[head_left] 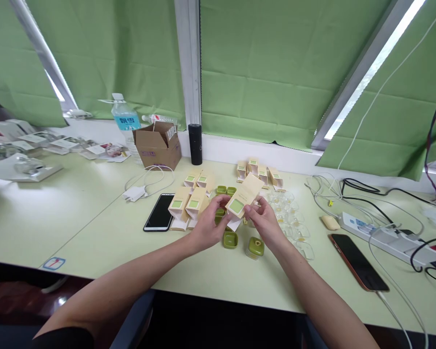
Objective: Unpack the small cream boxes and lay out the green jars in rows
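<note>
Between both hands, raised above the table, is a small cream cardboard box (244, 195) with a green patch on its front and a white flap hanging at its lower end. My left hand (213, 222) grips its left side, and my right hand (264, 218) grips the lower right side. Just below the hands are a green square lid (230, 239) and a small clear container with a green lid (255, 247). More green lids (221, 189) sit behind and partly under the hands. To the right, several clear square containers (288, 213) stand in rows.
Several cream boxes (179, 203) stand left of the hands, others (257, 169) behind. A black-screened phone (159, 212) lies left, another phone (359, 261) right, near a power strip (385, 240) and cables. A brown carton (158, 148), black cylinder (195, 144) and water bottle (125, 121) stand behind.
</note>
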Available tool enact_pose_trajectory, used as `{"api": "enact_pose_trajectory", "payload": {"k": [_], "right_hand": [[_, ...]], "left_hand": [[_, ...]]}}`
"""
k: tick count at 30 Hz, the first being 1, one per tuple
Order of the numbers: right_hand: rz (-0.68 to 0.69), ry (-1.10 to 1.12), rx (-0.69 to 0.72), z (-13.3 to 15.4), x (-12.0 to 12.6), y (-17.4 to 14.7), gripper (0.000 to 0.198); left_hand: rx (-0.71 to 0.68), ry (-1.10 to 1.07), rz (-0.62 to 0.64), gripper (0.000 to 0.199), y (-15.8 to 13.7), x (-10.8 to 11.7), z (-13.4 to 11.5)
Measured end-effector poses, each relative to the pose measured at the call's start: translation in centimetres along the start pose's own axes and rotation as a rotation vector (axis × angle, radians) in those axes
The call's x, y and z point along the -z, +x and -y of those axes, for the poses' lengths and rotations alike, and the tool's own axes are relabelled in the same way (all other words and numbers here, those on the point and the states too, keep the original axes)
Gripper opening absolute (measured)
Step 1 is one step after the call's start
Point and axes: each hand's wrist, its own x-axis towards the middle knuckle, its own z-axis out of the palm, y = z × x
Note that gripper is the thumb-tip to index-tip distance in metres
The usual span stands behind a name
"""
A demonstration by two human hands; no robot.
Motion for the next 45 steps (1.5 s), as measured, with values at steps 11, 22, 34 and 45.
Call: {"api": "enact_pose_trajectory", "payload": {"k": [11, 22, 34, 45], "right_hand": [[-0.002, -0.013, -0.048, 0.0, 0.0, -0.2, 0.061], [-0.177, 0.056, 0.023, 0.4, 0.2, -0.3, 0.049], [-0.146, -0.037, 0.126, 2.4, 0.7, -0.3, 0.062], [-0.238, -0.455, 0.341, 1.0, 3.4, -2.8, 0.022]], "left_hand": [[0.035, -0.102, -0.002, 0.046, -0.2, -0.3, 0.4], [0.194, -0.204, 0.050, 0.039, 0.5, 0.5, -1.1], [0.481, -0.191, -0.032, 0.028, 4.0, 2.2, 0.0], [0.715, 0.154, -0.243, 0.017, 13.8, 5.5, 5.8]]}}
